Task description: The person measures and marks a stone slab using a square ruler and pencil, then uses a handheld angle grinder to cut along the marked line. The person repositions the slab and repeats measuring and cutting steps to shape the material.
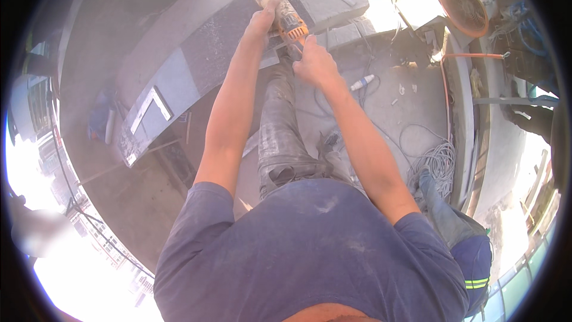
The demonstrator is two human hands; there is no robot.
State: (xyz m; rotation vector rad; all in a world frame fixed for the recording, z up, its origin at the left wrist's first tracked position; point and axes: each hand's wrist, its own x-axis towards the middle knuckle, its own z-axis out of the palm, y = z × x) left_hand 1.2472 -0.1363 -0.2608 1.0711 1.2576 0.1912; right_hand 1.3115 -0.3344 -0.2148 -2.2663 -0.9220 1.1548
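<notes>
1 orange power tool [290,21]; left hand [264,19] fingers curled round body, right hand [314,63] fingers round rear. 1 fan [463,9].

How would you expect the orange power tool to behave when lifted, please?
The orange power tool looks rigid, given its hard-looking casing. It is probably heavy, since the left hand and right hand both grip it. Its dusty surface may be slippery.

Your single head-worn fisheye view looks steeply down and forward from above your shirt [322,238], which sits closest and fills the lower middle. Your left hand [265,19] and right hand [314,63] show well beyond the shirt; the fan [463,9] stands ahead and right of it.
</notes>
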